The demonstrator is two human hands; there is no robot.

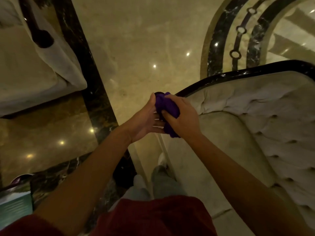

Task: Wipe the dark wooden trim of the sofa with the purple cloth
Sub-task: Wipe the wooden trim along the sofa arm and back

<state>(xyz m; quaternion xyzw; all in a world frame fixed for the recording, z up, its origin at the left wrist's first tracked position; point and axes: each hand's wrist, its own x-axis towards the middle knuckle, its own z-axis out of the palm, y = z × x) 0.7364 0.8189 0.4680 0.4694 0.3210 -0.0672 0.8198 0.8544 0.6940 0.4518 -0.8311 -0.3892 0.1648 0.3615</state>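
A bunched purple cloth (pixel 167 108) sits between both hands in the middle of the head view. My right hand (pixel 182 116) grips it from above, fingers curled over the fabric. My left hand (pixel 146 118) cups it from the left, fingers spread against the cloth. The hands are at the near end of the sofa's dark wooden trim (pixel 238 74), a glossy black rail that curves along the top of the tufted cream sofa back (pixel 255 116) toward the upper right. The cloth hides the trim's near end.
Polished marble floor (pixel 136 48) with black inlay bands (pixel 95 92) lies ahead. Another cream seat (pixel 34 79) with dark trim stands at the left. My legs and shoes (pixel 162 167) are beside the sofa's front. A box (pixel 15 205) sits at the lower left.
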